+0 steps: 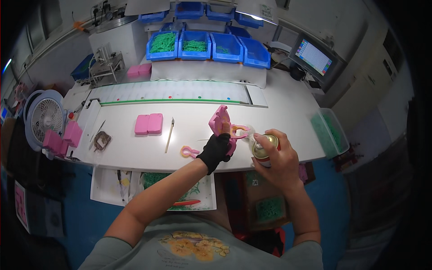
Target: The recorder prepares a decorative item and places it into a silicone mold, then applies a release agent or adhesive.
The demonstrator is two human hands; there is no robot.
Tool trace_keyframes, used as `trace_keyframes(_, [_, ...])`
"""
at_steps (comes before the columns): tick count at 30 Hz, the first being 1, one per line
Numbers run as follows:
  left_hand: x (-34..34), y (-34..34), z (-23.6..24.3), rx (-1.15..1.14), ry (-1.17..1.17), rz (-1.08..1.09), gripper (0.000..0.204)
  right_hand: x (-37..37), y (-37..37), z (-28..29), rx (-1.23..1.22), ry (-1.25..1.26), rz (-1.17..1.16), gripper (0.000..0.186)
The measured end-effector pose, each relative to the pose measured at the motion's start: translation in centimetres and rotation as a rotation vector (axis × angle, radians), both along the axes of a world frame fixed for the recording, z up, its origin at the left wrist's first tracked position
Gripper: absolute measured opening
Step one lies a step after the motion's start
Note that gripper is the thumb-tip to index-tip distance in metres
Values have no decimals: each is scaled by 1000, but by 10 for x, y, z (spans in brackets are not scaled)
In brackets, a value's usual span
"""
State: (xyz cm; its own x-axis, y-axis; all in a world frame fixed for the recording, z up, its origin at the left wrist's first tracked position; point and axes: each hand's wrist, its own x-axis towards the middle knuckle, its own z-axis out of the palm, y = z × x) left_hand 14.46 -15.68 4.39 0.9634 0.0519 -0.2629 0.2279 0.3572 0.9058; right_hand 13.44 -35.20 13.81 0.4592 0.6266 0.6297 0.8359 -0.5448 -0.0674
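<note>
White table [274, 117], mould [219, 120] and can [260, 151] partly behind hands [217, 149] [282, 163]

This place appears to be a workshop for moulding work. It is shown by the white workbench [283, 108], the blue storage bins [194, 56] with thin green pieces [163, 42] inside, the pink mould blocks [142, 125] and the craft knife [169, 136]. Below, an open drawer [208, 199] contains green scraps [155, 179]; a computer monitor [315, 55] stands at the right.
</note>
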Motion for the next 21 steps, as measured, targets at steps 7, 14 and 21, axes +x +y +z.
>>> trace_keyframes(7, [-3,0,11,25,46,34,60,-3,-2,-1,4,16,9,73])
trace_keyframes(14, [2,8,0,226,-227,89,49,-6,-4,1,132,31,-77,68])
trace_keyframes(21, [-6,4,16,71,-262,7,58,-9,-2,-3,99,-6,-102,63])
